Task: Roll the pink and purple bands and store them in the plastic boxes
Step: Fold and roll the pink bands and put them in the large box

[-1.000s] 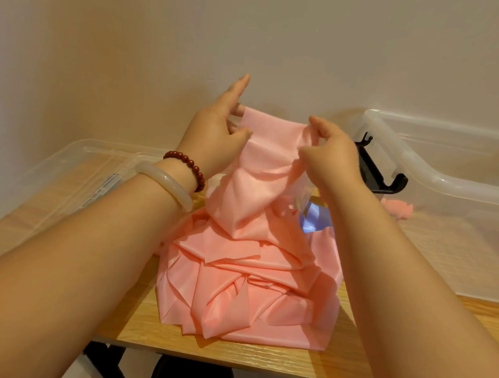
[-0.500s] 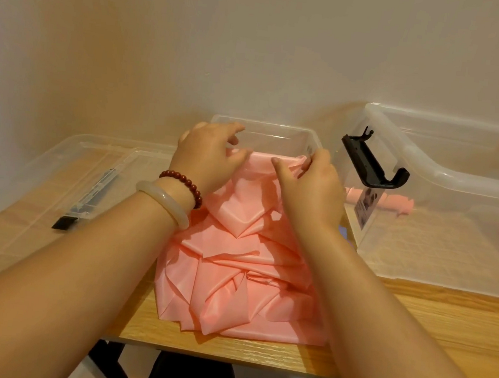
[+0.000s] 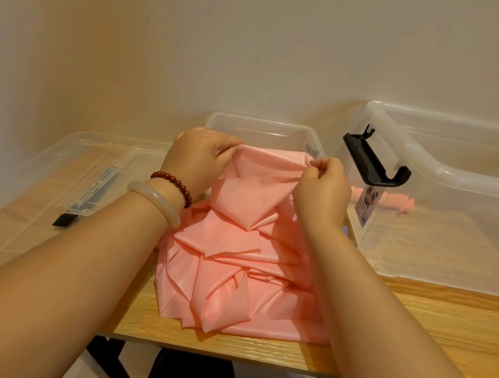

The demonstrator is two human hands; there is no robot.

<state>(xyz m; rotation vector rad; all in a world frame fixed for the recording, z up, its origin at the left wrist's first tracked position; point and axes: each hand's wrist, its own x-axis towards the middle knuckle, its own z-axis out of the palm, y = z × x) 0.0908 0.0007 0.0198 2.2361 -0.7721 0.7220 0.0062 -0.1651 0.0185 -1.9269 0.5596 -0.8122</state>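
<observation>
Wider apart now, left hand (image 3: 199, 159) and right hand (image 3: 322, 193) pinch pink band (image 3: 245, 250).

Left hand (image 3: 198, 155), right hand (image 3: 322, 188) pinching, forearms extended

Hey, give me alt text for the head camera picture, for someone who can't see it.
The left hand and right hand pinch the top edge of a crumpled pink band heaped on a wooden table. Behind it stands a small clear box; at right, a large clear box holds a rolled pink band; at left lies a clear lid.
</observation>
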